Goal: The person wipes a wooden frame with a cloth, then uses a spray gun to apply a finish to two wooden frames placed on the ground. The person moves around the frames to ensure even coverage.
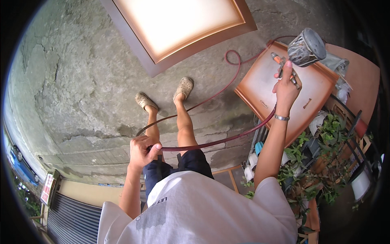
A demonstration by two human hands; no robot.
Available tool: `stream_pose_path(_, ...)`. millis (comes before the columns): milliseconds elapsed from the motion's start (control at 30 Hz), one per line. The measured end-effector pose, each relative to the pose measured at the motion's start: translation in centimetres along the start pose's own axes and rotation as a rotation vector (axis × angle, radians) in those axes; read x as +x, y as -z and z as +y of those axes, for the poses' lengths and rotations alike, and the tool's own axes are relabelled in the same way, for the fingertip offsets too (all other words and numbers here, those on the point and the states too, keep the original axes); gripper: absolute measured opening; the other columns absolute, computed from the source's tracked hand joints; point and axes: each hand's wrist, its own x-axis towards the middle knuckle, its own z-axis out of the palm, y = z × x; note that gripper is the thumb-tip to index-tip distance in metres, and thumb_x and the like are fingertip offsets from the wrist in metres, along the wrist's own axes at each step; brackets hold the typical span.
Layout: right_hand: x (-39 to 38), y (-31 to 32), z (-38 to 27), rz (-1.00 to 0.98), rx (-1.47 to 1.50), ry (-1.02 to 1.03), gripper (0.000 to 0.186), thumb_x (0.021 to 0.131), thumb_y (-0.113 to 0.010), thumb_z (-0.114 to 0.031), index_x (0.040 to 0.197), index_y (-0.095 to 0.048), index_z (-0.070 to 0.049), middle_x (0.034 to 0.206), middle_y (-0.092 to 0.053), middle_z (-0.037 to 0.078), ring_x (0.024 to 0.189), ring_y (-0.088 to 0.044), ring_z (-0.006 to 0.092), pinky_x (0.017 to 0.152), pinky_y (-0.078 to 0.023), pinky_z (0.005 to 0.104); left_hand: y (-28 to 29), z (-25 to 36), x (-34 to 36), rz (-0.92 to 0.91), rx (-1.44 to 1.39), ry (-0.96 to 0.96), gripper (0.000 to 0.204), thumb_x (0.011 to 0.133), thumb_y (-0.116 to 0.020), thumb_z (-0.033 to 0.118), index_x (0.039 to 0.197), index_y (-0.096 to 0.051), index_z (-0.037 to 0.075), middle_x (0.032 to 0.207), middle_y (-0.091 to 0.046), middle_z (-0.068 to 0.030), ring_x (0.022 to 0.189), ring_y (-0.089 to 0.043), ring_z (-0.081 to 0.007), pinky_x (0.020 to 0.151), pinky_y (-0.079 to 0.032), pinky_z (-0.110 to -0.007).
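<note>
At two o'clock in the view, a spray gun (278,59) topped by a paint-spattered cup (306,48) is held by the right hand (287,86), its fingers clamped around the handle, and is seen against a brown-edged pale panel (260,85). At eight o'clock, a dark red hose (178,149) is clasped by the left hand (142,150), fingers closed; a bright-centred framed panel (187,24) is placed at twelve.

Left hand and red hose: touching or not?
Touching. The head view shows the left hand closed around the red hose, which emerges beside the thumb and runs toward the person's right.
</note>
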Motion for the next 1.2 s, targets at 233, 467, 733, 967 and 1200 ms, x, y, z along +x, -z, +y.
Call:
stream_pose_path(233, 6.9, 1.8, -1.3, 0.326, -0.097, 0.119, 0.051, 0.105, -0.044, -0.049, 0.115, -0.078, -0.012, 0.073, -0.067, 0.006, 0.040, -0.051, 0.0145, 0.043, -0.041, 0.0308, -1.1, 0.6, -0.7, -0.059, -0.057, 0.026, 0.048, 0.087, -0.074, 0.041, 0.062, -0.055, 0.005, 0.054, -0.048, -0.0102, 0.052, -0.053, -0.0317, 0.052, -0.042, -0.040)
stream_pose_path(467, 0.1, -0.8, -1.8, 0.111, -0.048, -0.001, 0.051, 0.105, -0.049, -0.046, 0.107, -0.077, -0.004, 0.070, -0.064, 0.007, 0.038, -0.048, 0.0138, 0.040, -0.038, 0.0301, 0.7, -2.6, -3.7, -0.006, -0.051, 0.081, 0.048, 0.090, -0.071, 0.038, 0.061, -0.056, 0.003, 0.054, -0.049, -0.0117, 0.053, -0.052, -0.0335, 0.053, -0.042, -0.042)
stream_pose_path(733, -14.5, -4.7, -3.5, -0.165, 0.075, -0.072, 0.048, 0.104, -0.056, -0.044, 0.105, -0.074, 0.001, 0.065, -0.061, 0.004, 0.037, -0.046, 0.0103, 0.034, -0.032, 0.0282, 5.2, -7.8, -7.6, 0.068, -0.068, 0.096, 0.055, 0.098, -0.062, 0.033, 0.058, -0.045, -0.001, 0.053, -0.039, -0.0140, 0.049, -0.042, -0.0317, 0.052, -0.034, -0.041)
stream_pose_path(967, -23.8, -7.9, -5.6, -0.369, 0.056, 0.084, 0.030, 0.101, -0.063, -0.027, 0.107, -0.075, 0.000, 0.074, -0.068, 0.009, 0.058, -0.059, 0.0143, 0.055, -0.046, 0.0306, 7.2, -11.3, -10.7, 0.040, -0.036, 0.077, 0.049, 0.091, -0.070, 0.030, 0.056, -0.051, 0.002, 0.052, -0.046, -0.0145, 0.052, -0.049, -0.0361, 0.054, -0.040, -0.043)
stream_pose_path(1200, -29.7, -9.4, -8.5, -0.616, 0.152, 0.327, 0.021, 0.098, -0.068, -0.020, 0.105, -0.076, -0.002, 0.087, -0.072, 0.013, 0.070, -0.068, 0.0249, 0.064, -0.052, 0.0344, 8.2, -12.6, -12.3, 0.037, -0.015, 0.024, 0.051, 0.089, -0.071, 0.031, 0.053, -0.050, 0.003, 0.050, -0.045, -0.0141, 0.051, -0.048, -0.0355, 0.053, -0.039, -0.043)
